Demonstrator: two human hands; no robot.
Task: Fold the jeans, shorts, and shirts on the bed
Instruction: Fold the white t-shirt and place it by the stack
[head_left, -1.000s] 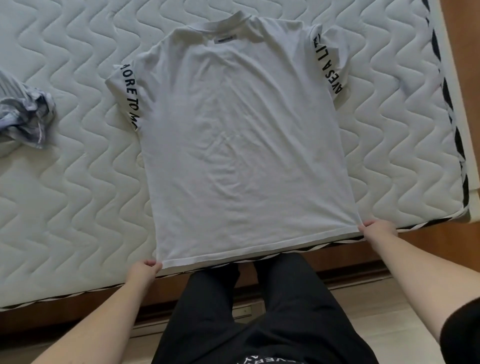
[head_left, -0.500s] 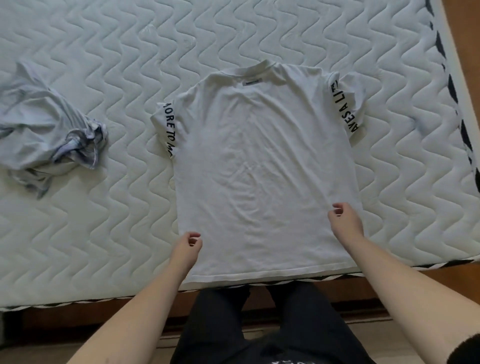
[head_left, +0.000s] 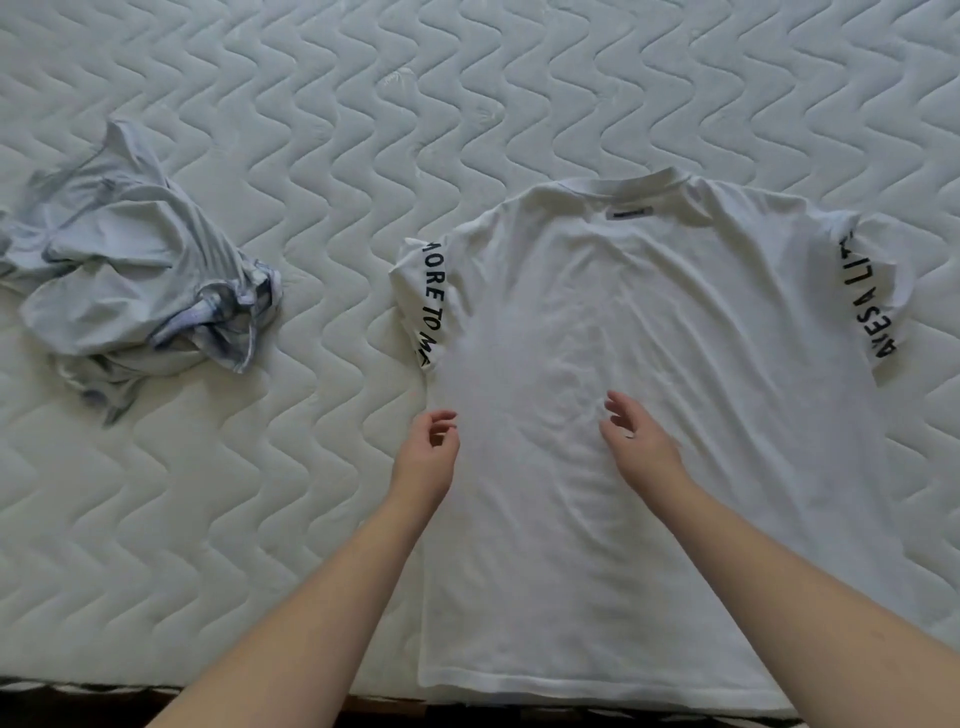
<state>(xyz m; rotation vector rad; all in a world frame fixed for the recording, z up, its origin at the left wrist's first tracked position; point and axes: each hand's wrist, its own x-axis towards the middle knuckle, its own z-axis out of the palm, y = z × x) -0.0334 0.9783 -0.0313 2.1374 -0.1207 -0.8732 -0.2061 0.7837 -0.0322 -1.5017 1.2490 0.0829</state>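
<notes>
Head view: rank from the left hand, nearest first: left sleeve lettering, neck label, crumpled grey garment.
From the left hand:
1. Left sleeve lettering, just above it.
2. Crumpled grey garment, far left on the mattress.
3. Neck label, up at the collar.

White short-sleeved cotton T-shirt (head_left: 649, 364) spread flat, black capitals "MORE TO M" down the sleeve just beyond the left hand (head_left: 423, 457) fingers, mirrored capitals, not clearly legible, on the opposite sleeve far past the right hand (head_left: 636, 441), neck label print too small to read
</notes>
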